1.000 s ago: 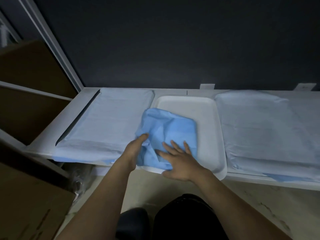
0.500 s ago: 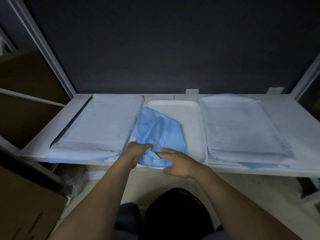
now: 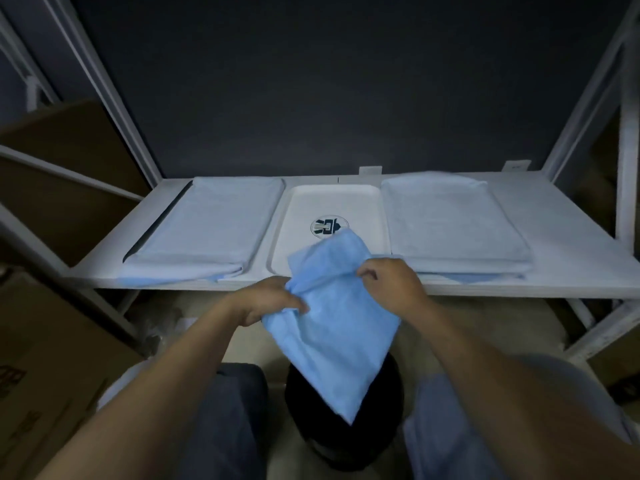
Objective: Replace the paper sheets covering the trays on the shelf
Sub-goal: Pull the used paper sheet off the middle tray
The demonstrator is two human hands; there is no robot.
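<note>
A crumpled blue paper sheet (image 3: 332, 320) hangs in the air in front of the shelf edge. My left hand (image 3: 265, 299) grips its left side and my right hand (image 3: 389, 284) pinches its upper right edge. Behind it the middle white tray (image 3: 329, 206) lies bare on the white shelf (image 3: 571, 258), with a dark round logo (image 3: 329, 226) showing on its floor. The left tray (image 3: 207, 223) and the right tray (image 3: 450, 220) are each covered by a pale blue sheet.
White shelf posts rise at the left (image 3: 114, 98) and at the right (image 3: 627, 133). Cardboard boxes (image 3: 45, 375) stand at the left, on the floor and on a neighbouring rack. A black round object (image 3: 346, 434) sits between my knees below the sheet.
Both hands lifted the blue sheet off the middle tray and pulled it toward me, past the shelf edge. The tray's logo is now uncovered. The camera drew back.
</note>
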